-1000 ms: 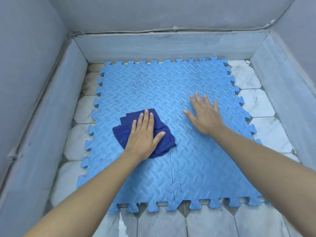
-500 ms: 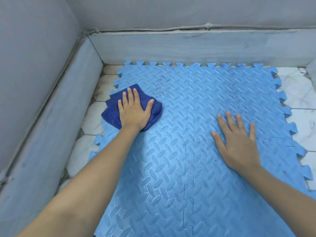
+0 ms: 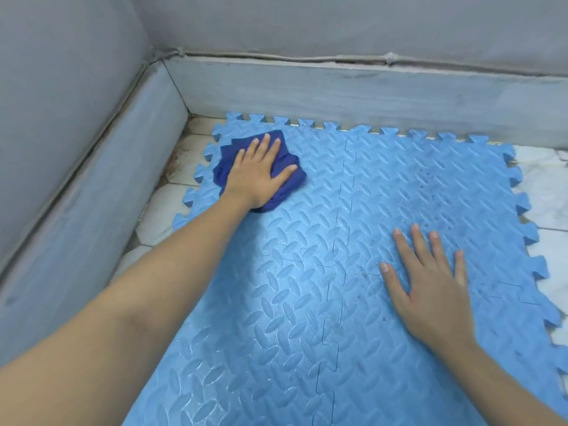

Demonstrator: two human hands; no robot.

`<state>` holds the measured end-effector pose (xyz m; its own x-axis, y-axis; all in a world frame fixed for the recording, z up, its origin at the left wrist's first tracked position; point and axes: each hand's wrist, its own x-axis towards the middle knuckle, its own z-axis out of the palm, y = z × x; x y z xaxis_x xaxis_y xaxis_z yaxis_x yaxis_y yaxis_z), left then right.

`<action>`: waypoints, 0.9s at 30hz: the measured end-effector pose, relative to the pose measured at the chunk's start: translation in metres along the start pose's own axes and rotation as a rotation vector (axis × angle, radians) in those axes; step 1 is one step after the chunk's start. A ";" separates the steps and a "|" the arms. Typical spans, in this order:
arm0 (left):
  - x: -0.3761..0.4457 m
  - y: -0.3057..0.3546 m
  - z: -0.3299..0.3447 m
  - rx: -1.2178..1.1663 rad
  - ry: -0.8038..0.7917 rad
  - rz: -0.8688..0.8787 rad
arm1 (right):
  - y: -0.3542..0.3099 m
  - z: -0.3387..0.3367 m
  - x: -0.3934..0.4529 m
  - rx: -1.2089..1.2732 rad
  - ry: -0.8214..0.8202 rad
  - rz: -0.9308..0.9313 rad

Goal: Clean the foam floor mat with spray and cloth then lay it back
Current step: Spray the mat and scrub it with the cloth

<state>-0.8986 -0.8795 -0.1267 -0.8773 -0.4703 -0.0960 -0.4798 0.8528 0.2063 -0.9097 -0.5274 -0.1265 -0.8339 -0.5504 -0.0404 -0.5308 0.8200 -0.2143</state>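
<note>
Both our hands lie flat, fingers spread: left hand (image 3: 257, 173) pressing cloth (image 3: 290, 182) at eleven o'clock, right hand (image 3: 430, 290) steadying half-wiped mat (image 3: 292, 302).

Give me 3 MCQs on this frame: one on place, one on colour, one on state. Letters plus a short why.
1. Where on the mat is the cloth?
A. far left corner
B. centre seam
C. near right edge

2. What colour is the cloth?
A. white
B. dark blue
C. yellow

3. How is the right hand placed?
A. gripping a spray bottle
B. lifting the mat's edge
C. flat on the mat, fingers spread

Answers:
1 A: the cloth lies under the left hand by the mat's far left corner, near the wall corner.
2 B: it is navy, darker than the light blue mat.
3 C: the palm lies down on the right tile with nothing in it.
</note>
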 end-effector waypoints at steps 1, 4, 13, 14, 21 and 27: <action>0.007 -0.019 -0.003 0.006 0.003 -0.109 | 0.000 0.000 0.001 0.006 0.008 0.005; 0.000 -0.033 -0.006 0.022 -0.024 -0.278 | 0.000 0.001 0.003 -0.022 0.006 0.006; -0.014 0.119 0.019 -0.014 -0.160 0.410 | -0.001 -0.003 0.001 -0.022 0.015 0.023; -0.002 0.109 0.016 -0.009 -0.143 0.407 | 0.000 -0.003 0.002 -0.018 0.021 0.014; 0.011 -0.074 -0.018 0.012 -0.029 -0.212 | 0.001 -0.003 0.005 0.018 0.028 -0.001; -0.141 -0.032 -0.004 0.080 -0.130 0.235 | 0.005 -0.001 0.001 0.003 0.007 0.005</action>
<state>-0.7595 -0.8411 -0.1162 -0.9568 -0.2286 -0.1797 -0.2579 0.9527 0.1611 -0.9131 -0.5238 -0.1268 -0.8375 -0.5453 -0.0349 -0.5262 0.8222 -0.2171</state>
